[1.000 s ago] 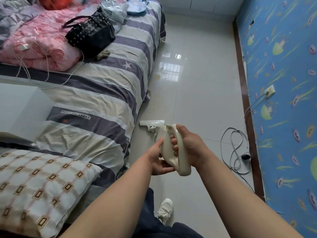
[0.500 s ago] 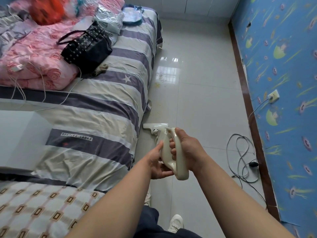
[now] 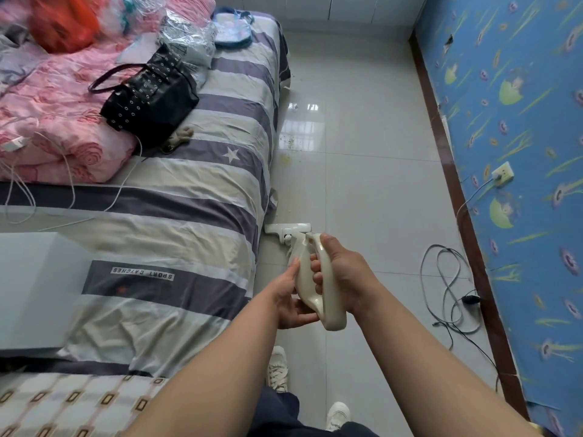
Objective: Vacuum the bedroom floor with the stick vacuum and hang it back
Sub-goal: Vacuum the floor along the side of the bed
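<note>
Cream stick vacuum held in both hands beside the bed.
The right hand curls round the loop handle and the left hand clasps the body under it. The floor head sits on the tiled floor just beside the bed's edge, with one patch of crumbs farther along. One black handbag lies on the bed. Well apart from the bed, one tangled cable leads to one wall socket.

- The vacuum tube is hidden behind its handle; only the floor head shows
- The orange thing on the bed is blurred and cut by the top edge
- The white box runs off the left edge
- The specks on the floor are too small to tell
</note>
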The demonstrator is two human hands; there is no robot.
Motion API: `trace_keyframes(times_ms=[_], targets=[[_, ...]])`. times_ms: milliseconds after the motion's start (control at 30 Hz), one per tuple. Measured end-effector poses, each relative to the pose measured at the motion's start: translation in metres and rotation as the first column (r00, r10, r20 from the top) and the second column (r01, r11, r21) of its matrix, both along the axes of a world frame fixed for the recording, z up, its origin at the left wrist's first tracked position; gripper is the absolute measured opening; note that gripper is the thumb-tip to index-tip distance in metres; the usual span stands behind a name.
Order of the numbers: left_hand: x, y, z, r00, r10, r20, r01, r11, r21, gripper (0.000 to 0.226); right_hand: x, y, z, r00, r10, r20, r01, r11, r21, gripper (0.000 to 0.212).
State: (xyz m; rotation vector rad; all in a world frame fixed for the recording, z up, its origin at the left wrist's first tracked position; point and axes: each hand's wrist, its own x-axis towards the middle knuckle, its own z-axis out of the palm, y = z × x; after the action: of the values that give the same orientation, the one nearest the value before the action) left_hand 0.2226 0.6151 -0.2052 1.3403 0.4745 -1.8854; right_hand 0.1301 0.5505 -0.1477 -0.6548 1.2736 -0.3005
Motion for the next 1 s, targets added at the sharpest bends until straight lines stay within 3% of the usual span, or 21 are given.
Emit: trace_keyframes(times_ms=[433,1000], targets=[[0.046,-0.008,-0.003,0.998,-0.056,0.03,0.056,0.998,-0.007,0.068,0.047,-0.003,-0.001,0.999,-0.018,-0.036,0.016,0.999,-0.043,0.044],[0.048,-0.044,-0.006,0.999,-0.048,0.021,0.048,0.999,-0.015,0.067,0.048,-0.038,0.003,0.999,-0.023,-0.035,0.021,0.999,-0.046,0.044]])
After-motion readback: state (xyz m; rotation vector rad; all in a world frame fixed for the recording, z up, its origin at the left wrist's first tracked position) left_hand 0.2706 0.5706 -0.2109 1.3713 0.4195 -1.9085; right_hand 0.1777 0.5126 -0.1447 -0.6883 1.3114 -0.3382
